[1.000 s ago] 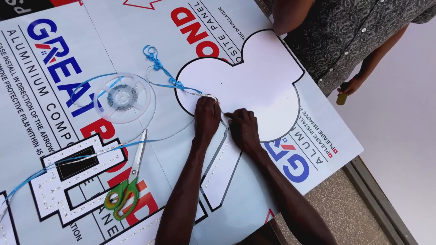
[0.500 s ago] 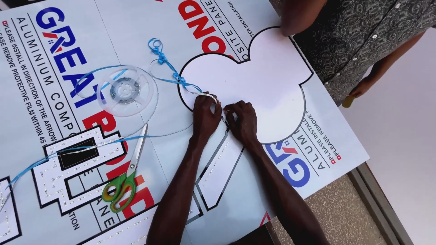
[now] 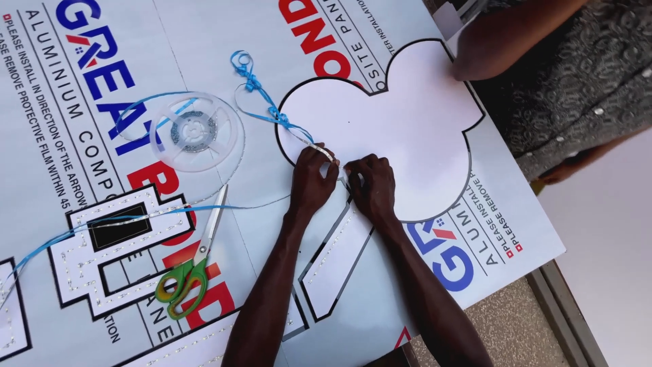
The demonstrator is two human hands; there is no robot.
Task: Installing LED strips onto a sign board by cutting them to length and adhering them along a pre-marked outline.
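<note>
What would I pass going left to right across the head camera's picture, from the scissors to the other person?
Green-handled scissors → clear plastic spool → left hand → right hand → white cloud-shaped cutout → another person's patterned sleeve.

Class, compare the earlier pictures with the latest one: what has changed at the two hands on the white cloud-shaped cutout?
Very little. The left hand and right hand stay pressed side by side on the thin strip at the white cloud-shaped cutout edge. The clear reel, scissors and blue ribbon lie where they were.

A speckled stone floor lies beside a pale surface.
</note>
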